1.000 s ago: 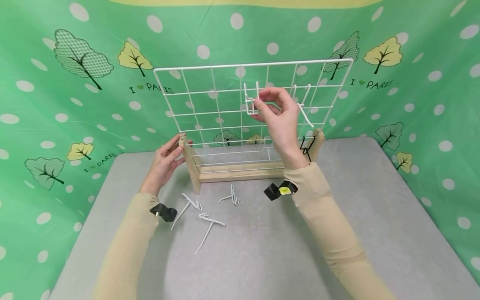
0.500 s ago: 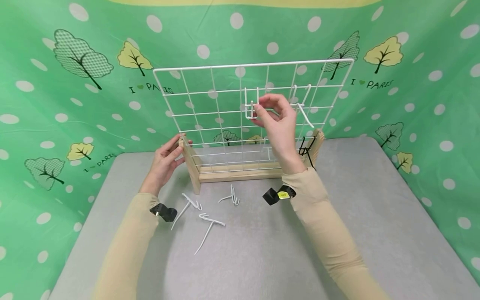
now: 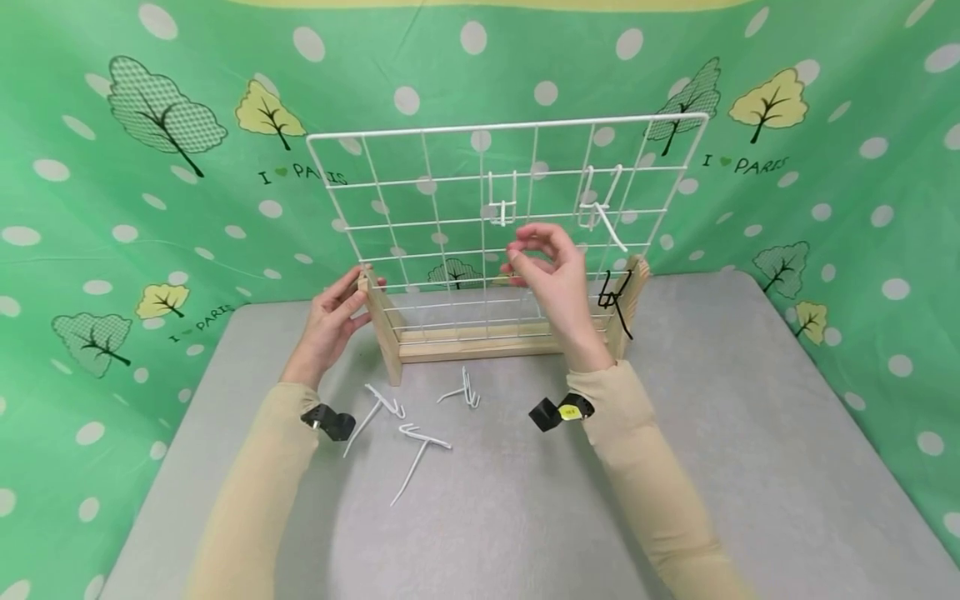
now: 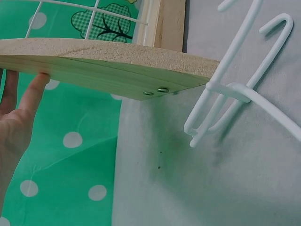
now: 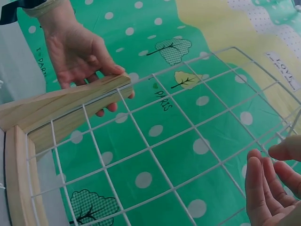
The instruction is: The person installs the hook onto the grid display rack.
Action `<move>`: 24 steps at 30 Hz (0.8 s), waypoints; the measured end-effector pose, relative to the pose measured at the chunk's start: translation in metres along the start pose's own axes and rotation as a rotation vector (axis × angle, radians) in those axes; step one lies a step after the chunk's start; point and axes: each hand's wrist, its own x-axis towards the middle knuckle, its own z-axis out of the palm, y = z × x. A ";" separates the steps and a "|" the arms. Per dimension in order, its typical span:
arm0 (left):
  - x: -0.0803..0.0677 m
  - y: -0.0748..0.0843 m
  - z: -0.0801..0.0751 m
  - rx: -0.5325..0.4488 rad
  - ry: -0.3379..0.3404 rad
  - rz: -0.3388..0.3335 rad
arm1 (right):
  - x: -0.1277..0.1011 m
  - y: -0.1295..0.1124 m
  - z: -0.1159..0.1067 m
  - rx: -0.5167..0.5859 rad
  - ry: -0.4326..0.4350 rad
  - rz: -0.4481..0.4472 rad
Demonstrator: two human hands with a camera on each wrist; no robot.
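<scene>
Two hooks hang on the white wire grid point(image 3: 450, 208), which stands upright in a wooden stand point(image 3: 480, 343) at the far middle of the grey desk point(image 3: 750, 433). One, the left hung hook point(image 3: 502, 200), sits near the grid's centre; the right hung hook point(image 3: 600, 212) is at its 3 o'clock, with a prong sticking out toward the viewer.

At 6 o'clock from the left hung hook, the right hand point(image 3: 551, 271) hovers in front of the grid. Its grip is loosely spread, thumb and fingers point(image 5: 263, 188) slightly curled and pinching nothing, apart from the hook above.

At the grid's 9 o'clock edge, the left hand point(image 3: 333, 317) holds the stand's left wooden upright point(image 3: 378, 321), fingers curled round it with fingertips point(image 4: 35, 87) pressed against the wood.

Three loose hooks lie on the desk at 6 o'clock from the stand: one point(image 3: 375, 412) near the left wrist, one point(image 3: 461, 392) just before the base, and one point(image 3: 416, 462) nearest the viewer. The green spotted backdrop point(image 3: 150, 208) surrounds the desk.
</scene>
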 end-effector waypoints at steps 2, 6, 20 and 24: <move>0.000 0.000 0.000 0.008 0.001 0.000 | -0.003 0.004 -0.001 -0.004 -0.018 0.029; 0.000 0.001 0.001 0.012 -0.003 -0.002 | -0.009 0.009 -0.001 -0.024 -0.049 0.050; 0.000 0.000 0.000 0.009 -0.006 0.006 | -0.029 0.024 -0.003 -0.074 -0.093 0.072; 0.001 0.000 -0.001 0.006 -0.006 0.004 | -0.036 0.030 -0.001 -0.073 -0.117 0.078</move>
